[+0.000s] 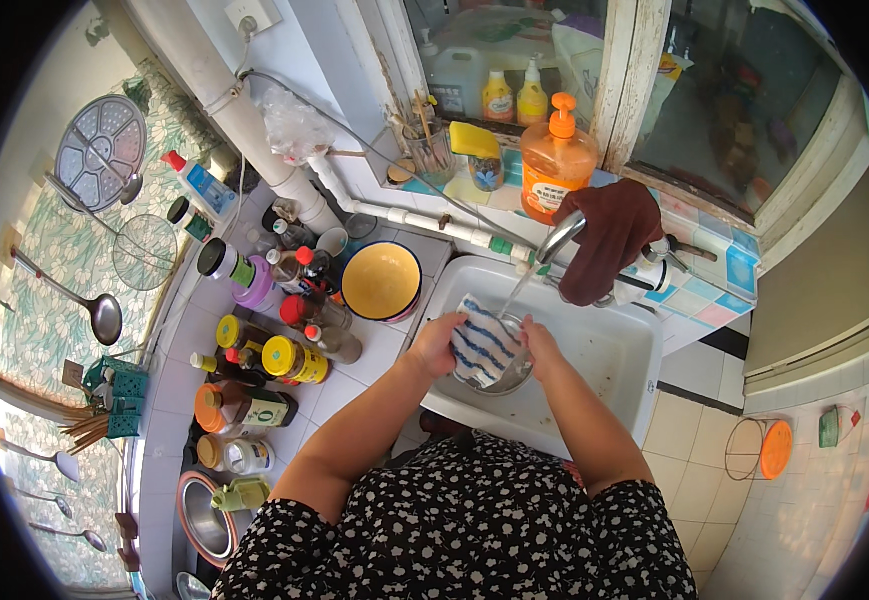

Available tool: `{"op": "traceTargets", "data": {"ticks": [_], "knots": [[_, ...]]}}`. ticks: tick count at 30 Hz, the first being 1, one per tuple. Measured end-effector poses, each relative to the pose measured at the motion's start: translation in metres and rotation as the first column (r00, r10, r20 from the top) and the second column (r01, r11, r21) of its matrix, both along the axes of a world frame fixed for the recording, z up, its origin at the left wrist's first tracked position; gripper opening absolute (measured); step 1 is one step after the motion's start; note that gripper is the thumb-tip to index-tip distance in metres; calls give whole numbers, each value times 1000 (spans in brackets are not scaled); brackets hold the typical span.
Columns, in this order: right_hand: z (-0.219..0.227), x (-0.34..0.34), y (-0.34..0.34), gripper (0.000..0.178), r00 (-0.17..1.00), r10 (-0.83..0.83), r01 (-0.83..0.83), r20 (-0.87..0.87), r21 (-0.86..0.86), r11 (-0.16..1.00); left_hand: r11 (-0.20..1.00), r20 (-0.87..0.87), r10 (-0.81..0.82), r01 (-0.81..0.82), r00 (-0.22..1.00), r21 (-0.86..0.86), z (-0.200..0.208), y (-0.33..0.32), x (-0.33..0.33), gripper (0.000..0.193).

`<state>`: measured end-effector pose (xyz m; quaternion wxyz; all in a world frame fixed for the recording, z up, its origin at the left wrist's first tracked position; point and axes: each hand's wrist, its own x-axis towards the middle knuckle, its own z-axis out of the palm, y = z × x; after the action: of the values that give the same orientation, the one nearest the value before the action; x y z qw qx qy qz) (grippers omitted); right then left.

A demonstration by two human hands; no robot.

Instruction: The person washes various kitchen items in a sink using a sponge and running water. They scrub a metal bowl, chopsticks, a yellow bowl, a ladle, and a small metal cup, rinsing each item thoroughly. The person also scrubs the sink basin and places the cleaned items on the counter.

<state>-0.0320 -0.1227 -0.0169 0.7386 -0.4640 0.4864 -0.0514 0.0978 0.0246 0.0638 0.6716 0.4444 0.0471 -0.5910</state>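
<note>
Over the white sink [609, 370], my left hand [438, 345] grips a white cloth with blue stripes [486, 340]. The cloth lies over a round metal bowl [502, 384], covering much of its inside. My right hand [540, 345] closes on the bowl's right side; part of its fingers is hidden behind the rim. Water runs from the metal faucet [560, 238] down toward the cloth and bowl. A dark brown cloth [609, 240] hangs over the faucet.
An orange soap pump bottle [557, 165] and a yellow sponge [474, 140] on a jar stand behind the sink. To the left are a yellow bowl [381, 281] and several sauce bottles and jars [294, 360]. A white pipe [404, 215] runs along the wall.
</note>
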Motion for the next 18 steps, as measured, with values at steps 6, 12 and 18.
{"op": "traceTargets", "data": {"ticks": [6, 12, 18], "knots": [[44, -19, 29, 49, 790, -231, -179, 568, 573, 799, 974, -86, 90, -106, 992, -199, 15, -15, -15, 33], [53, 4, 36, 34, 653, -340, -12, 677, 459, 889, 940, 127, 338, -328, 932, -94, 7, -33, -7, 22], [70, 24, 58, 37, 666, -403, 97, 628, 463, 881, 996, 222, 82, -88, 972, 18, -12, -60, -29, 19]]}}
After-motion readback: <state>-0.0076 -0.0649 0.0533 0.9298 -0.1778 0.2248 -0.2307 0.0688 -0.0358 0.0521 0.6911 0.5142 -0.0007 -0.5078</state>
